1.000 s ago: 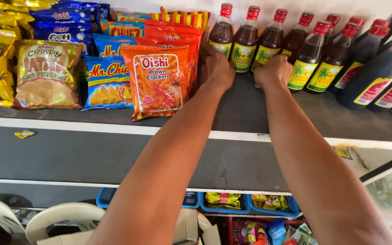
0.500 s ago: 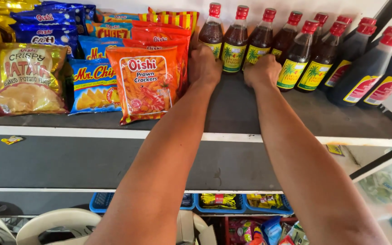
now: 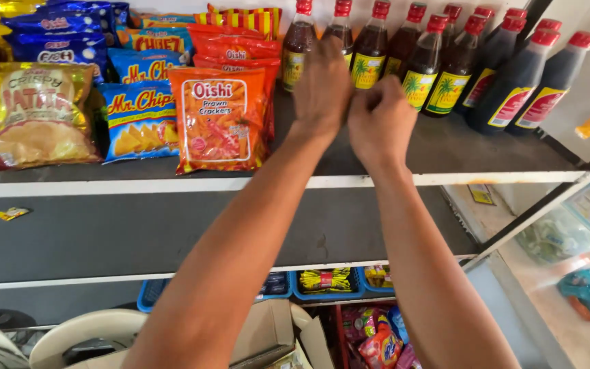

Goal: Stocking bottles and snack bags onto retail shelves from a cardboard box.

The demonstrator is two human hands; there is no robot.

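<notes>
My left hand [image 3: 322, 89] is raised in front of a row of brown bottles [image 3: 371, 49] with red caps and yellow labels at the back of a dark shelf [image 3: 486, 150]. It covers the lower part of one bottle; a grip on it is not discernible. My right hand [image 3: 378, 124] is just right of it and slightly nearer, fingers curled, touching the left hand, with nothing visible in it. An orange snack bag [image 3: 218, 123] stands upright just left of my left forearm.
Darker bottles [image 3: 513, 75] with red and yellow labels continue the row to the right. Blue, gold and orange snack bags [image 3: 138, 119] fill the shelf's left half. Below are blue baskets [image 3: 329, 281], a cardboard box [image 3: 268, 335], a white chair [image 3: 83, 335] and a glass case [image 3: 568, 225] at right.
Both hands have lifted off the shelf surface and come together in front of the bottles. The view has shifted to the right and slightly down.
</notes>
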